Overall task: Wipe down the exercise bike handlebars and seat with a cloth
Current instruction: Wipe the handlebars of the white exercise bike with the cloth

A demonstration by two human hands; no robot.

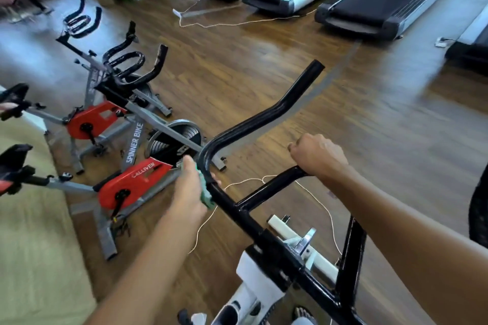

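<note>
glossy black tubular steel handlebars [264, 116] of the white-framed exercise bike [253, 280] fill the centre; rigid, fixed, smooth paint so prob slick, a cloth should glide w/ little drag. best held by wrapping round the tube. right hand [317, 155] is curled tight round the end of the inner loop bar, looks like bracing. left hand [188, 185] presses a small green cloth [207, 192] against the left bend of the bar, fingers wrapped round cloth & tube. cloth is soft, light, bunches easily, so keep it pinned under the palm. seat not in view. no containers visible. thin white cord [326, 208] trails on the wood floor [369, 140] just under the bars, could snag.
</note>
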